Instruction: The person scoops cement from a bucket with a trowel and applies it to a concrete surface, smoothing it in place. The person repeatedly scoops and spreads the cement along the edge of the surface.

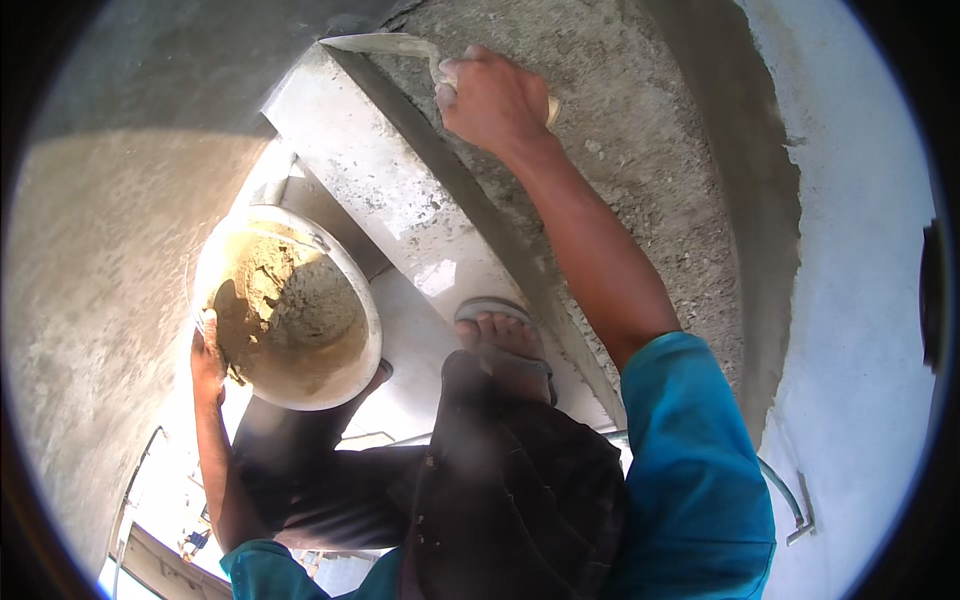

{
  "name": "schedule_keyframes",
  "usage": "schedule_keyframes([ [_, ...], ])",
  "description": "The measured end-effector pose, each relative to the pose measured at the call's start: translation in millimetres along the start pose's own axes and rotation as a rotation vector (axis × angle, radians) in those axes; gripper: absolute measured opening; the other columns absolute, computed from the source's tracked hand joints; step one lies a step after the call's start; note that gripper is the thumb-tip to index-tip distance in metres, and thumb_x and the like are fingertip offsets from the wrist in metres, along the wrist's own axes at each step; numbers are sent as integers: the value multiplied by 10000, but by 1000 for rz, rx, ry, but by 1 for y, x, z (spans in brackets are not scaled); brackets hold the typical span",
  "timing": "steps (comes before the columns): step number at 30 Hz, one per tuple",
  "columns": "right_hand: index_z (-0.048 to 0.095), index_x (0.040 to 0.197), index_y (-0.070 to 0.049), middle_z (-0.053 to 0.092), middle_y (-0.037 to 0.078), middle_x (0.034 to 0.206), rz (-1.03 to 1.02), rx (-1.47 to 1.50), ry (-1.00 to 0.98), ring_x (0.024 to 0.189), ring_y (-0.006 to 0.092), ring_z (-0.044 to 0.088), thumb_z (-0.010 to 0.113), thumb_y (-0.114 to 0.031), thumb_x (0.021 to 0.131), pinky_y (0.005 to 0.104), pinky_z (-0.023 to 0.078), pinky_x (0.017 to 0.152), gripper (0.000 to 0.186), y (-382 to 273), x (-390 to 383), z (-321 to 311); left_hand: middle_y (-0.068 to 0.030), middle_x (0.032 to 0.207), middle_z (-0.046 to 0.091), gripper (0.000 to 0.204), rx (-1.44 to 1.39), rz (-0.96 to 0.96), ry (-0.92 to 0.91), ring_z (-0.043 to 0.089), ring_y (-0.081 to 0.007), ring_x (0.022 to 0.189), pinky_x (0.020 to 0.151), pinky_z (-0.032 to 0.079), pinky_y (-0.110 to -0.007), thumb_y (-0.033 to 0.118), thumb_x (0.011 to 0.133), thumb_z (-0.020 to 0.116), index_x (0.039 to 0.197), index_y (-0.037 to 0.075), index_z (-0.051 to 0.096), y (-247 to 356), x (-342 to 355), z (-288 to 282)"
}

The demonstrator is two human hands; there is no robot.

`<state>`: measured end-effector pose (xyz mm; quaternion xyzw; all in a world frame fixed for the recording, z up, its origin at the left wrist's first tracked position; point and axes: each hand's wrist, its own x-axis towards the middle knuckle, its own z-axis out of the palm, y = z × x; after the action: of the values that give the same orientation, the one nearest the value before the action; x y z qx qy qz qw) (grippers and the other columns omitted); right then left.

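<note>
My right hand [493,105] is closed round the handle of a trowel at upper centre. The pale metal blade [370,44] points left, over the top end of a white concrete ledge [370,180] and against a grey plastered surface. My left hand [208,355] grips the left side of a white bucket [365,320], which is tilted toward me beside the ledge. Inside the bucket is grey-brown mortar [285,280], with some lumps in sunlight and a smear near my fingers.
My sandalled foot [500,330] rests by the ledge. Rough grey concrete [640,130] lies right of it, bordered by a white wall [850,300]. A plastered surface [90,250] curves along the left. Hose-like lines [785,490] run behind my legs at lower right.
</note>
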<state>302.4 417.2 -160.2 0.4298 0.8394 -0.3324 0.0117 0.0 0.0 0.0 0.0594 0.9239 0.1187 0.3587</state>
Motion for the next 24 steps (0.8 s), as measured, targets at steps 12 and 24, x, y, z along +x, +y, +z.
schedule_keyframes([
  [12,760,1166,-210,649,70,1269,1,-6,64,1075,264,690,667,-318,877,428,562,849,321,11,4,4,-183,1498,500,747,-11,31,4,475,-250,1364,1139,359,-372,533,1042,515,1502,-48,418,9,-5,7],
  [24,754,1183,-211,685,72,1258,48,-10,63,1063,288,697,684,-330,863,430,572,860,349,34,3,31,-200,1369,575,829,55,36,57,550,-265,1232,1052,432,-374,617,1017,490,1445,-93,460,13,-7,9],
])
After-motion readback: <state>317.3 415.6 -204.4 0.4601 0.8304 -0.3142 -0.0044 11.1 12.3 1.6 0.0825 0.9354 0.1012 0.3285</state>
